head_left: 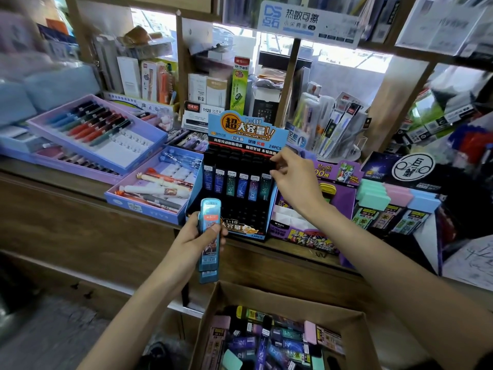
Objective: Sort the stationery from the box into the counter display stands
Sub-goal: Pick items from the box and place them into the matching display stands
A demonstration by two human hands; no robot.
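My left hand (197, 237) grips a stack of light-blue lead cases (210, 236), held upright in front of the counter edge. My right hand (292, 177) reaches to the right end of the black and blue lead display stand (240, 217) and pinches a black lead case (272, 166) at the top of the rightmost slot. Several dark cases (240, 184) stand in a row in that stand. The cardboard box (213, 316) sits below, open, holding several mixed lead cases and erasers (266, 340).
A purple display stand (338, 198) sits right of the black one, with pastel erasers (394, 194) beyond it. Purple and blue pen trays (144, 206) lie to the left on the wooden counter (80, 209). Shelves of boxed stationery rise behind.
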